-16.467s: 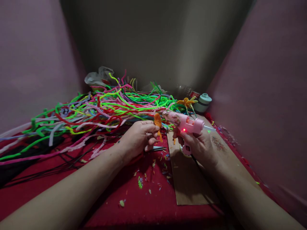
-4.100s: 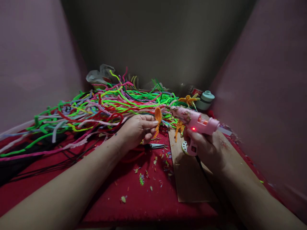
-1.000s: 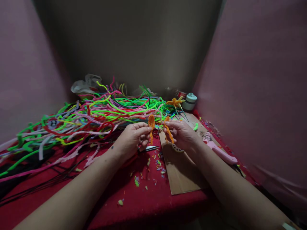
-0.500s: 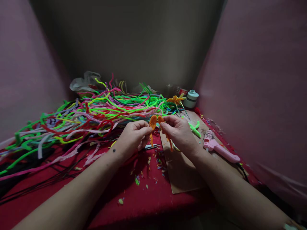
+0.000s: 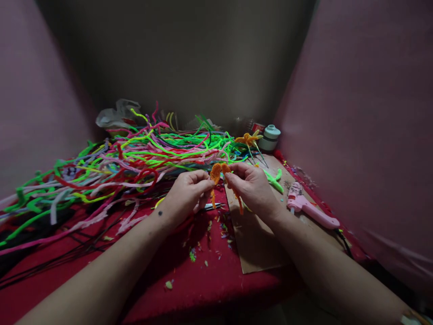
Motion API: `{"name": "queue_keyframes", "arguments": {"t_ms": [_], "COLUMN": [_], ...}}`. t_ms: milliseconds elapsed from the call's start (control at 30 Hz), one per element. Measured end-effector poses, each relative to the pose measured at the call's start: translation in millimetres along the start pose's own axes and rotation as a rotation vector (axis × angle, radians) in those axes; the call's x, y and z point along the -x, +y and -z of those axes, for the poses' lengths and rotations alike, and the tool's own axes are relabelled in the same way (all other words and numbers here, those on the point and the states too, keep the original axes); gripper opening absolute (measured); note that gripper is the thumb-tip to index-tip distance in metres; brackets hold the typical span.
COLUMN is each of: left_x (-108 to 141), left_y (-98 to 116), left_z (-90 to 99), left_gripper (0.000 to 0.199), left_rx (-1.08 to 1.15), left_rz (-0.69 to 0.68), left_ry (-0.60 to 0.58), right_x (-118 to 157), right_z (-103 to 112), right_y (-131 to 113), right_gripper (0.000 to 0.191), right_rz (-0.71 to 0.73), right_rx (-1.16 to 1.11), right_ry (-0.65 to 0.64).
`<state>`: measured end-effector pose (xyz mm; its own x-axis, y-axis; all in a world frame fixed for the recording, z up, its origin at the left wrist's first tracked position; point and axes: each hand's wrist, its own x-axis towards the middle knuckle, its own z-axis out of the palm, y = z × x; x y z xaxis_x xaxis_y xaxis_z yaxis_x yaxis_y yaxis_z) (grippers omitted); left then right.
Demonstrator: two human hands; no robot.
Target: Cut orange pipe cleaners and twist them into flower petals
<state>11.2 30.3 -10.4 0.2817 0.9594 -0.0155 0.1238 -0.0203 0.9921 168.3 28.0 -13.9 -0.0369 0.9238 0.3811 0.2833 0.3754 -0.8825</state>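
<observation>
Two looped orange pipe-cleaner petals (image 5: 215, 174) are held up in front of me, side by side, over the table. My left hand (image 5: 189, 192) pinches the left loop between thumb and fingers. The right-hand loop is pinched by my right hand (image 5: 252, 185). Fuzzy orange tails hang down below both loops. Whether the two loops are joined at the top I cannot tell. Beneath my left hand, metal tool tips (image 5: 213, 206) stick out on the red cloth; the rest of the tool is mostly hidden.
A large heap of coloured pipe cleaners (image 5: 158, 153) spreads across the left and back. At the right lie a cardboard sheet (image 5: 260, 248), a pink glue gun (image 5: 311, 210) and green pipe-cleaner pieces (image 5: 274, 180). Orange-yellow flowers (image 5: 248, 140) stand near a pale bottle (image 5: 270, 137). Fuzz scraps dot the red cloth (image 5: 203, 293).
Both hands keep almost the same pinch on the orange petals. The view has shifted very slightly; nothing was picked up or let go.
</observation>
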Motion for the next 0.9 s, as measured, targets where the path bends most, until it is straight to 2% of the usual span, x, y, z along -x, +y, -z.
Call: {"name": "queue_keyframes", "arguments": {"t_ms": [633,900], "left_x": [-0.3,1.0], "left_y": [-2.1,-2.1], "left_z": [0.8,-0.3], "left_gripper": [0.021,0.02], "left_rx": [-0.117,-0.147], "left_rz": [-0.047,-0.076], "left_ry": [0.016,0.041], "right_x": [4.0,5.2], "right_z": [-3.4,-6.8], "right_y": [-0.9,3.8], "right_gripper": [0.022,0.023], "right_rz": [0.021,-0.031], "right_rx": [0.206,0.124], "right_ry": [0.03,0.037]}}
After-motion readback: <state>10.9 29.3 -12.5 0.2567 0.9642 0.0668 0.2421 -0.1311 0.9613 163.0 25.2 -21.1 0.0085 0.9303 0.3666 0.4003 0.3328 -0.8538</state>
